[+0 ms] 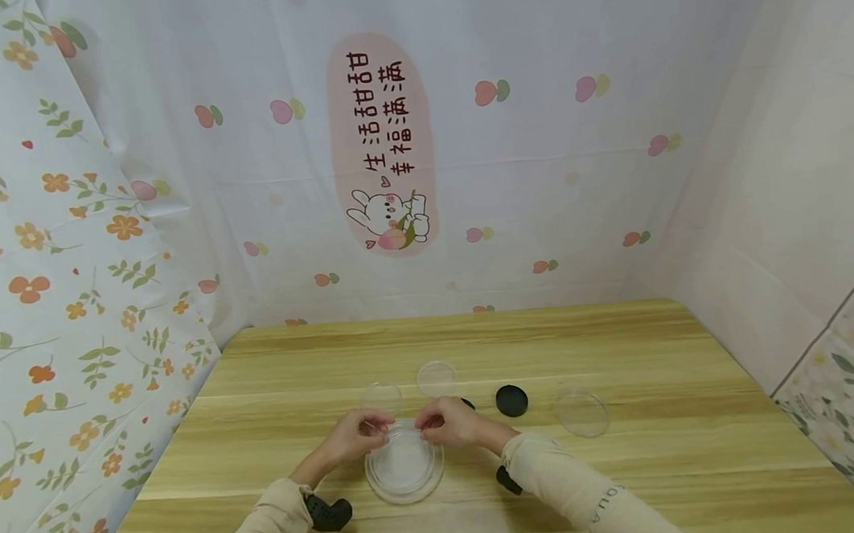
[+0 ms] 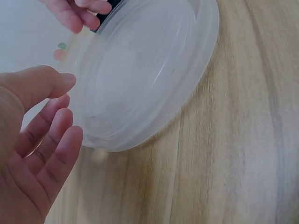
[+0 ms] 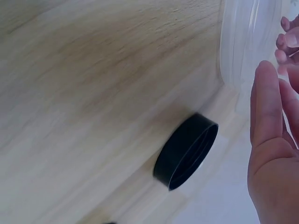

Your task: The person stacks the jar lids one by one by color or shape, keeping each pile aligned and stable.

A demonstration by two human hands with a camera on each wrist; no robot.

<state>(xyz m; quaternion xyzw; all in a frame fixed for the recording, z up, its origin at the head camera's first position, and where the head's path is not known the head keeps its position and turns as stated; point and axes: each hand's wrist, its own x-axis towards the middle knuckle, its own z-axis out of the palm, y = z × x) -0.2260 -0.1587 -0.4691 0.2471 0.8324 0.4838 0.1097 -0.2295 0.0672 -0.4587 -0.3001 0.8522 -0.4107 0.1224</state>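
A stack of clear round plastic lids (image 1: 404,487) lies on the table between the hands. The left hand (image 1: 359,433) is at the stack's far left rim, its thumb and index fingertip close together on a thin clear round lid. Opposite it, the right hand (image 1: 450,422) pinches at the far right rim with bent fingers. In the left wrist view, the stacked lids (image 2: 140,70) spread beside the left thumb (image 2: 51,84). The right wrist view shows a black round cap (image 3: 184,151) near the right hand (image 3: 275,154). Transparency blurs the lid's exact edge.
Two clear discs lie beyond the hands, one disc (image 1: 381,398) left and another disc (image 1: 436,377) farther back. A black cap (image 1: 512,400) and a large clear disc (image 1: 582,411) lie to the right. Patterned cloth (image 1: 552,171) hangs behind the wooden table (image 1: 294,362).
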